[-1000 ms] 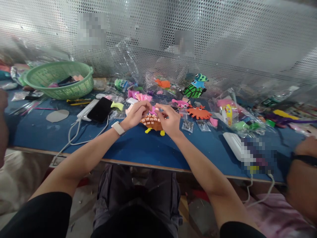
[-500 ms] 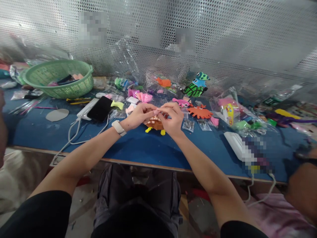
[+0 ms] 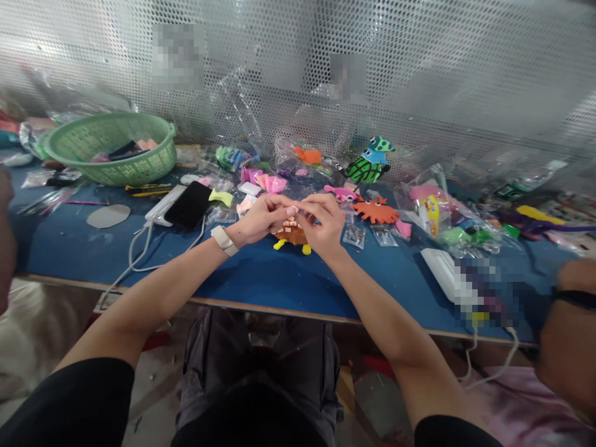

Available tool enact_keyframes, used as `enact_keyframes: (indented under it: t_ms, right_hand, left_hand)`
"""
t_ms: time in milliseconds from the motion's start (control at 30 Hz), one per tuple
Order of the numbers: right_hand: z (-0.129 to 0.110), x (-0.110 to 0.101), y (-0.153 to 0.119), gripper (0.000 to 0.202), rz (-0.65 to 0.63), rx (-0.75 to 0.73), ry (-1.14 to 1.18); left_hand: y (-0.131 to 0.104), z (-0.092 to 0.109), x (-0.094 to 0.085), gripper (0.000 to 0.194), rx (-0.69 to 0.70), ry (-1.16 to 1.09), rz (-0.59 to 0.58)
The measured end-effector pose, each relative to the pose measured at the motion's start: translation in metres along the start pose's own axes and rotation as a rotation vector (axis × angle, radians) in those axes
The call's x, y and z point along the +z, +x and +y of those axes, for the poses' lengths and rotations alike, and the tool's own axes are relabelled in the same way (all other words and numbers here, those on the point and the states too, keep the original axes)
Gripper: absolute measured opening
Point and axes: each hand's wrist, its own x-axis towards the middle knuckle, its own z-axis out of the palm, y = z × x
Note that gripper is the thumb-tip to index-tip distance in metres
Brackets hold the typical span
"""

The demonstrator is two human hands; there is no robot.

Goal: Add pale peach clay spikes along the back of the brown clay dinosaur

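Note:
Fingertips of my left hand and my right hand meet in a pinch at mid-table. Whatever sits between them is too small to make out. Right below lies a brown clay figure with pale pink squares on top and yellow feet, partly covered by my hands. Close by on the right are an orange crab-like clay figure and a pink clay piece with an eye. Behind them stands a green-and-black striped clay figure.
A green basket is at the back left. A black phone with a white cable lies nearer. On the right are a white power bank and plastic bags of clay. Other people's arms show at both sides.
My hands stay pinched together over the brown clay figure, with only slight finger movement. At the right edge another person's arm has shifted, and a dark wristband now shows.

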Motion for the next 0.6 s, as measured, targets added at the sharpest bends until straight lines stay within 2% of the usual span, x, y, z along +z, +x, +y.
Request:
enact_keyframes:
  t_ms: [133, 600]
  right_hand:
    - [0.0019, -0.0007, -0.0015, 0.019, -0.044, -0.008, -0.017]
    - [0.0022, -0.0006, -0.0003, 0.02, -0.025, -0.042, 0.005]
  left_hand:
    - [-0.0003, 0.0021, -0.0012, 0.046, -0.02, -0.016, -0.015]
    - [-0.0012, 0.0031, -0.003, 0.046, -0.038, -0.039, -0.043]
